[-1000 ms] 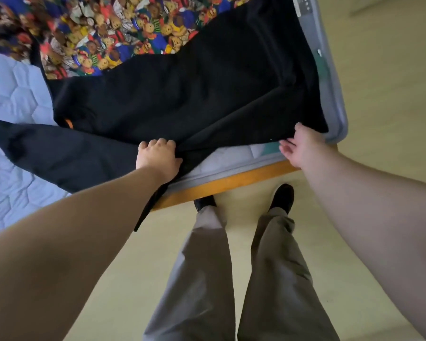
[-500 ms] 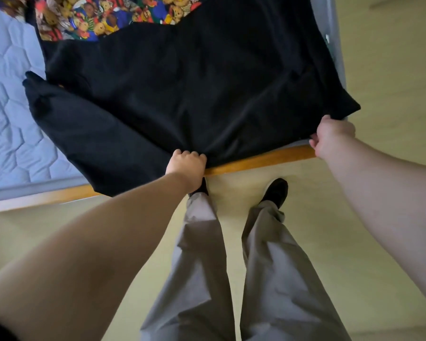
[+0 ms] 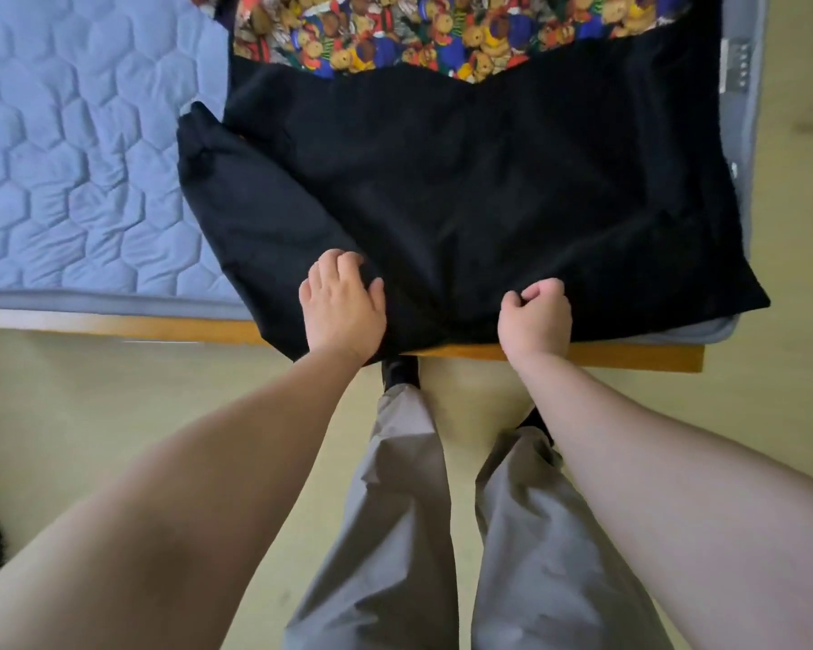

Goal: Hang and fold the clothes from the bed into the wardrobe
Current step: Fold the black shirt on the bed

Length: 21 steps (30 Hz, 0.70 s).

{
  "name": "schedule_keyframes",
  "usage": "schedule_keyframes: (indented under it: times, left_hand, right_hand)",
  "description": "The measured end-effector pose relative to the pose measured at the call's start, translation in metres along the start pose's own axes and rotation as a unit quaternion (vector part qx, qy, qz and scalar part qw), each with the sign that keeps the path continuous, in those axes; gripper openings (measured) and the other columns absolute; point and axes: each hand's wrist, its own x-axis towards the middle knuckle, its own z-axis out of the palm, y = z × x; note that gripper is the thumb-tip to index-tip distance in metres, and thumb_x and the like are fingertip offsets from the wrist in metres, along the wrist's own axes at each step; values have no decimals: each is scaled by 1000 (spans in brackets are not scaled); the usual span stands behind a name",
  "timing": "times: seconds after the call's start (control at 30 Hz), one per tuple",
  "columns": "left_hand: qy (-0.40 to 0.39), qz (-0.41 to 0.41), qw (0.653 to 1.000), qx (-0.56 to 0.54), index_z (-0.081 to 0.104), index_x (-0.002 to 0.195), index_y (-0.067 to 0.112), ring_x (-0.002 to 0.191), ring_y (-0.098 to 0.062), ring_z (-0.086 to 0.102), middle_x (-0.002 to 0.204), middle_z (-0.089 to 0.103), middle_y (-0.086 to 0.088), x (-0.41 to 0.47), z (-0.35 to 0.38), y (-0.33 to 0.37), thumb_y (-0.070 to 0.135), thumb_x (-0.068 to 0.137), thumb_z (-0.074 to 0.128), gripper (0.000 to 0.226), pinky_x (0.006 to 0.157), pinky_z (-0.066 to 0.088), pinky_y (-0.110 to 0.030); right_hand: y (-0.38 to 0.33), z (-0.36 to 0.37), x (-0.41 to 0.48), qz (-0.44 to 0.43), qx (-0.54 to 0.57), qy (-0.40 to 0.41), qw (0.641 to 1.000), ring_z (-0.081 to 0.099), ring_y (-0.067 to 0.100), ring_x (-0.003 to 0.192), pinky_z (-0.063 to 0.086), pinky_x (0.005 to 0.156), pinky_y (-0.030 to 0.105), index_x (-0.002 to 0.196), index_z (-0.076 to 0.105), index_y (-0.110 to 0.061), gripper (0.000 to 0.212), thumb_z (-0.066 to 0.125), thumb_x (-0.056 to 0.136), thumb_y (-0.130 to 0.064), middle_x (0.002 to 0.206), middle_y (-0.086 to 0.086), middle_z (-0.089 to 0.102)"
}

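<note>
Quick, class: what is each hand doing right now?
Left hand: open, resting flat on the black garment.
Right hand: closed, pinching the black garment's near edge.

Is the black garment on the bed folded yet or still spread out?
Spread out: the black garment lies flat across the mattress, one sleeve splayed left.

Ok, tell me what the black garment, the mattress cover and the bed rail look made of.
Black garment: soft matte fabric, probably cotton knit; it drapes limply with no shine.
Mattress cover: quilted blue-grey textile, stitched in padded hexagons.
Bed rail: looks like orange-toned finished wood, smooth and flat-edged; it could be laminate.
</note>
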Motion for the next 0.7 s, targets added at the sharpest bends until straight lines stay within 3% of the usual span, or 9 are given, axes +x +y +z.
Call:
schedule_keyframes:
  times: [0.1, 0.17, 0.23, 0.33, 0.4, 0.47, 0.53, 0.6, 0.7]
  left_hand:
    - [34, -138, 989, -28, 41, 140, 15, 139, -29, 34, 148, 38, -7, 22, -16, -48, 40, 100, 48, 47, 115, 27, -45]
    - [37, -241, 967, -78, 36, 144, 14, 141, -31, 32, 150, 36, -9, 40, -25, -80, 41, 100, 49, 54, 116, 26, -47]
    - [12, -349, 921, -173, 39, 145, 12, 137, -31, 41, 146, 44, -9, 58, -32, -105, 46, 100, 50, 58, 113, 35, -47]
    - [-55, -405, 847, -339, 46, 140, 12, 112, -23, 55, 123, 55, -1, 82, -36, -128, 53, 101, 47, 57, 95, 46, -37]
    - [-81, -421, 805, -409, 51, 133, 16, 105, -21, 55, 116, 57, 2, 95, -38, -137, 57, 100, 46, 53, 89, 46, -35]
    - [-90, -447, 752, -476, 54, 120, 19, 99, -20, 59, 106, 60, 5, 111, -37, -147, 58, 98, 51, 44, 87, 48, -36]
    - [-78, -460, 718, -517, 55, 118, 18, 98, -20, 62, 101, 62, 5, 124, -37, -154, 49, 98, 57, 37, 86, 51, -35]
    - [-45, -431, 755, -493, 56, 126, 18, 107, -23, 64, 109, 64, 4, 135, -34, -157, 37, 98, 57, 34, 93, 53, -37]
    - [5, -310, 845, -436, 54, 132, 27, 112, -15, 62, 118, 64, 12, 147, -44, -143, 30, 100, 50, 32, 101, 50, -38]
  right_hand:
    - [-37, 41, -18, -85, -58, -90, 991, 60, 19, 87, 39, 58, 19, 106, 54, -17, 11, 59, 100, -25, 106, 2, 61]
    - [-63, 69, -25, -126, -63, -136, 981, 63, 21, 91, 47, 64, 25, 105, 56, -18, 12, 59, 99, -27, 106, 2, 63]
    - [-88, 96, -28, -154, -66, -166, 972, 64, 22, 93, 50, 68, 28, 107, 56, -18, 14, 60, 98, -28, 106, 3, 64]
    - [-124, 130, -28, -178, -84, -196, 961, 61, 19, 99, 43, 66, 22, 120, 55, -18, 28, 62, 97, -33, 117, 1, 62]
    - [-144, 147, -21, -187, -107, -209, 954, 57, 21, 114, 49, 83, 30, 133, 52, -21, 45, 64, 95, -40, 130, 0, 56]
    - [-164, 169, -10, -198, -171, -218, 940, 48, 25, 129, 45, 104, 45, 142, 45, -24, 59, 63, 92, -49, 140, 0, 51]
    - [-183, 184, -3, -183, -181, -248, 934, 46, 24, 132, 40, 110, 47, 148, 40, -24, 67, 61, 91, -54, 144, -2, 48]
    - [-200, 190, 2, -146, -117, -275, 943, 53, 18, 122, 45, 107, 40, 145, 46, -23, 65, 63, 91, -54, 136, -7, 53]
    - [-219, 186, 8, -84, -4, -310, 947, 67, 17, 108, 53, 100, 38, 118, 69, -20, 45, 71, 86, -52, 114, -5, 72]
